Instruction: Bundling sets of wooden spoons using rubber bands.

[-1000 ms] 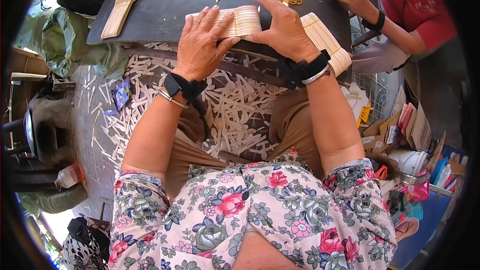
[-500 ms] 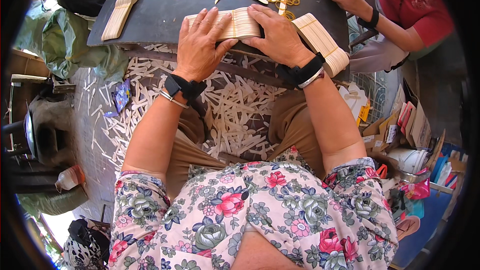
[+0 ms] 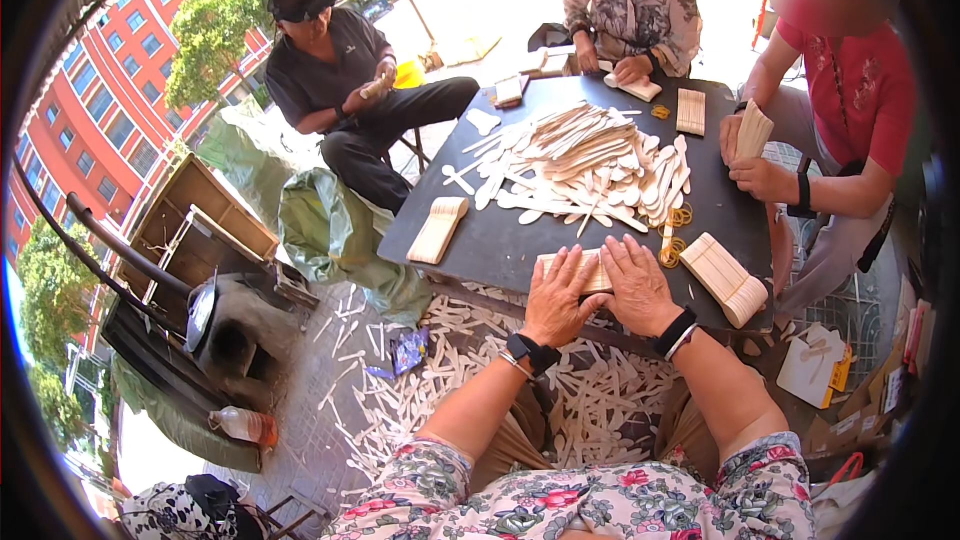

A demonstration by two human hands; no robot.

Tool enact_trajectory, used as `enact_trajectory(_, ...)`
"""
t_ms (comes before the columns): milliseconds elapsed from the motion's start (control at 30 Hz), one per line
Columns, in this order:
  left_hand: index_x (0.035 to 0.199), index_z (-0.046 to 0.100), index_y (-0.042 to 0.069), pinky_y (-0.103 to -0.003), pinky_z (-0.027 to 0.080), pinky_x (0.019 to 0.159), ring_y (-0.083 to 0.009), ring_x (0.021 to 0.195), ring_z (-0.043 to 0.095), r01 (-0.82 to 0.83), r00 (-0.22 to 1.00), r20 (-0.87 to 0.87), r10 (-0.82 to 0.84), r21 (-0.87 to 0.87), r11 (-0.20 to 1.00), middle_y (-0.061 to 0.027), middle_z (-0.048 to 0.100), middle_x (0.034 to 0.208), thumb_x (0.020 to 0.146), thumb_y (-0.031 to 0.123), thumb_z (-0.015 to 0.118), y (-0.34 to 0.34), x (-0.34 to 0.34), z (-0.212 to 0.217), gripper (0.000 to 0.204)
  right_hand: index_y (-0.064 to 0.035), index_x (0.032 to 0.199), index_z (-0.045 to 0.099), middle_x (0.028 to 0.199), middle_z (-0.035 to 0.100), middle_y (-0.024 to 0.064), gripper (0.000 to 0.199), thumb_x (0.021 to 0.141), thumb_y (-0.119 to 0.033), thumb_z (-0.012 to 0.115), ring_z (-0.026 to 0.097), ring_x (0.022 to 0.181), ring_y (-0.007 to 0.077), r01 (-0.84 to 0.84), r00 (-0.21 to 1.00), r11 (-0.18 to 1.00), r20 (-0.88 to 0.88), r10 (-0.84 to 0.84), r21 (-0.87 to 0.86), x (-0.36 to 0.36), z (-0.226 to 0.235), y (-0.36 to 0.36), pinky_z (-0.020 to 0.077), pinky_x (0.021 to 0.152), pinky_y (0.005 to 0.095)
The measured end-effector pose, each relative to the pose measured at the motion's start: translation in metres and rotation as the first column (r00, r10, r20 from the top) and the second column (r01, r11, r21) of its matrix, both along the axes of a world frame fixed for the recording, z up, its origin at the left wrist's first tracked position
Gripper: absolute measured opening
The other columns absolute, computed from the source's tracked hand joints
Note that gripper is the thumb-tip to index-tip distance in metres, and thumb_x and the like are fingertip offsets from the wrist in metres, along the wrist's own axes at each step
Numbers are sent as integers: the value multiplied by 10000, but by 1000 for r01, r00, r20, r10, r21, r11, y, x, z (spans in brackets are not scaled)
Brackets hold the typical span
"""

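Note:
A row of flat wooden spoons or sticks (image 3: 600,281) lies at the near edge of the dark table (image 3: 480,270), partly covered by my hands. My left hand (image 3: 560,308) rests on its left part, fingers stretched over the top and thumb pointing right. Over the right part lies my right hand (image 3: 643,290), its fingers straight and flat. Both hands touch the row and are close together. Just right of them are yellow rubber bands (image 3: 676,248) and a neat bundle of sticks (image 3: 725,280). Beyond my fingers spreads a loose pile of wooden spoons (image 3: 590,165).
Another bundle (image 3: 438,230) lies at the table's left corner. At the right, a person in red (image 3: 850,80) holds a fan of sticks (image 3: 752,130). Two more people sit beyond the table. Scattered sticks (image 3: 460,380) cover the ground below; a stove (image 3: 225,325) stands left.
The view has tilted up, bringing in the far table, other people and a building. My hands have come closer together over the row, my right hand now lying more across its top.

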State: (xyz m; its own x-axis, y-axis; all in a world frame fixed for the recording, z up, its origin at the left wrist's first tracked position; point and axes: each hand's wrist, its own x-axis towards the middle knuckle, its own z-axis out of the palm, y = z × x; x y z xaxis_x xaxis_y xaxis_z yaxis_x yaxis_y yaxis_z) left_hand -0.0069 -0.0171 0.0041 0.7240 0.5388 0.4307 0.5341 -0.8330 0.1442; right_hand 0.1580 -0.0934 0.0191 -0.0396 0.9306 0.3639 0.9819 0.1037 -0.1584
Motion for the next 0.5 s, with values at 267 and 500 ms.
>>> enact_trajectory(267, 1455, 307, 154, -514, 158, 1107, -339, 1381, 251, -10, 987, -162, 3, -40, 999, -157, 276, 1497, 911, 560, 431, 0, 3, 11, 689, -53, 1397, 370, 1483, 306, 118, 733, 797, -382, 633, 224, 1385, 330, 23, 993, 999, -113, -26, -31, 1, -5, 1, 206, 1116, 459)
enact_trajectory(500, 1474, 260, 139, -501, 102, 1132, -332, 1411, 183, 8, 972, -234, -35, -117, 993, -151, 215, 1525, 889, 638, 397, 12, 6, 12, 781, -53, 1415, 332, 1495, 273, 117, 755, 809, -401, 616, 202, 1397, 328, 52, 991, 998, -118, -54, -20, 5, -17, 13, 197, 1119, 466)
